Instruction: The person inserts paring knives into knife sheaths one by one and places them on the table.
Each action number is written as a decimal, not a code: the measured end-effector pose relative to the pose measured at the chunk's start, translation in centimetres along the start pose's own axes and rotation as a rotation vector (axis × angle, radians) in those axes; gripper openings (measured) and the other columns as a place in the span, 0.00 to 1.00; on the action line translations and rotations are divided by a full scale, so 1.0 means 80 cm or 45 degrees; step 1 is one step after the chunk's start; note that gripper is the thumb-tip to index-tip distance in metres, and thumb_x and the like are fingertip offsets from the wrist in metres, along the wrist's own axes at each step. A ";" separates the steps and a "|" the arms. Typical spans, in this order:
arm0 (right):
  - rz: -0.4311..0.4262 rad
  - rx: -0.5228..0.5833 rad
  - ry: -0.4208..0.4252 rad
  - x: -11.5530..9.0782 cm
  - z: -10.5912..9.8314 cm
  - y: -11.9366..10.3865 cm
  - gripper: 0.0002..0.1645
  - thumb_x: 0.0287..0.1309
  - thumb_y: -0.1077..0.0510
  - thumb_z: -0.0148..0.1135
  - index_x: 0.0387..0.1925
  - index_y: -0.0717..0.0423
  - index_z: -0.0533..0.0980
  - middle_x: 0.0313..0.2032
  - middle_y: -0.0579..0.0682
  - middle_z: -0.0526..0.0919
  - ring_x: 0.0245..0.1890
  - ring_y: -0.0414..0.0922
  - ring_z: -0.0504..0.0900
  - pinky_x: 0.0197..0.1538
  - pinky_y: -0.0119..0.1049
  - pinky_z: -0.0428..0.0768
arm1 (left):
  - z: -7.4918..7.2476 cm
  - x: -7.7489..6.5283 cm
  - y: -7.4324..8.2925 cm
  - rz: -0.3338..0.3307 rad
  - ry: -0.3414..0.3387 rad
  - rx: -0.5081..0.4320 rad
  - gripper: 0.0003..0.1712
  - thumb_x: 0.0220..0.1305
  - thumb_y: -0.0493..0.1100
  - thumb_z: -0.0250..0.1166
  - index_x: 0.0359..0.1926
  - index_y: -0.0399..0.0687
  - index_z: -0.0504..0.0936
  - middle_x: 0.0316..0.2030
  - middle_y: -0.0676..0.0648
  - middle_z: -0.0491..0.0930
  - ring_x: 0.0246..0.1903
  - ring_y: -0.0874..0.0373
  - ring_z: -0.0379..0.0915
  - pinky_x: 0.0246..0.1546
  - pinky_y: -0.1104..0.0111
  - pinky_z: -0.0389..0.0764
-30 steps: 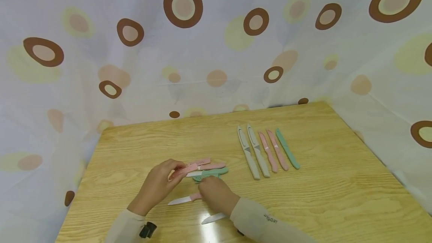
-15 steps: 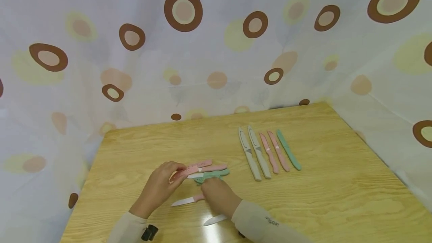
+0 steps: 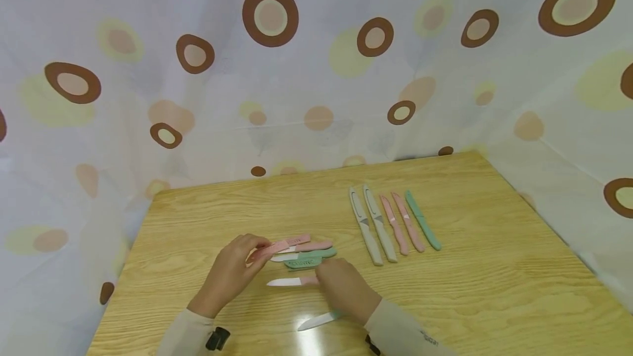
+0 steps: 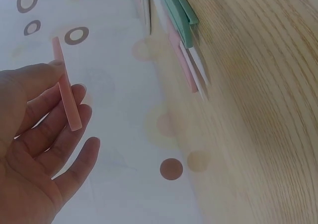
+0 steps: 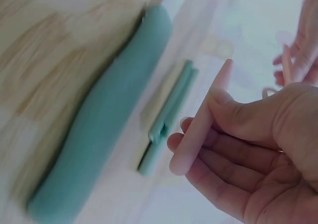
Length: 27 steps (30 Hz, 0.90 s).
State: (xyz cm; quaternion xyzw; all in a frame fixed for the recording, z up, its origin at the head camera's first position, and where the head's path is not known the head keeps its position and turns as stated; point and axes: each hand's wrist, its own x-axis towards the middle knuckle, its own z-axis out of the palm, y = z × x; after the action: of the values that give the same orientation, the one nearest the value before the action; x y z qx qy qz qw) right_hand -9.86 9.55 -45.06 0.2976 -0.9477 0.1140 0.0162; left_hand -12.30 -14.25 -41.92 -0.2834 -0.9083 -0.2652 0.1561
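My left hand (image 3: 232, 271) pinches a pink blade sheath (image 4: 68, 95) between thumb and fingers, above the table. My right hand (image 3: 346, 287) grips a paring knife by its pink handle (image 5: 191, 139); its bare white blade (image 3: 283, 282) points left, lower in the head view than the sheath. Just beyond the blade lie a green sheath (image 3: 303, 263), a green-handled knife (image 3: 316, 254), a pink-handled knife (image 3: 317, 246) and another pink sheath (image 3: 299, 239). Partly hidden under my right forearm is another green-handled knife, with its white blade (image 3: 315, 322) showing.
Farther right on the wooden table (image 3: 494, 268) lies a row of sheathed knives: two pale grey ones (image 3: 366, 229), two pink ones (image 3: 395, 227) and a green one (image 3: 423, 221). A spotted cloth (image 3: 316, 70) stands behind the table and along its sides.
My right hand has moved right with the pink-handled knife, and the blade has swung up to nearly level. The green sheath shows more fully now. My left hand stays almost still.
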 end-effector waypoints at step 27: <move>0.216 0.156 0.438 -0.040 -0.051 0.036 0.04 0.54 0.64 0.62 0.27 0.62 0.79 0.24 0.50 0.79 0.22 0.42 0.79 0.26 0.28 0.78 | 0.000 0.007 0.004 0.028 0.001 0.004 0.10 0.58 0.44 0.66 0.40 0.47 0.81 0.37 0.55 0.78 0.39 0.64 0.71 0.36 0.68 0.77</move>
State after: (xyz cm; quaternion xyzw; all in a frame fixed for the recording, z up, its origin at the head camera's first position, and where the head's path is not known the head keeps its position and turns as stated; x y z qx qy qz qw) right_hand -9.00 14.60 -41.99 0.1931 -0.9439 0.2217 0.1501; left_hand -12.52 -13.78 -41.58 -0.2929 -0.9055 -0.2622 0.1599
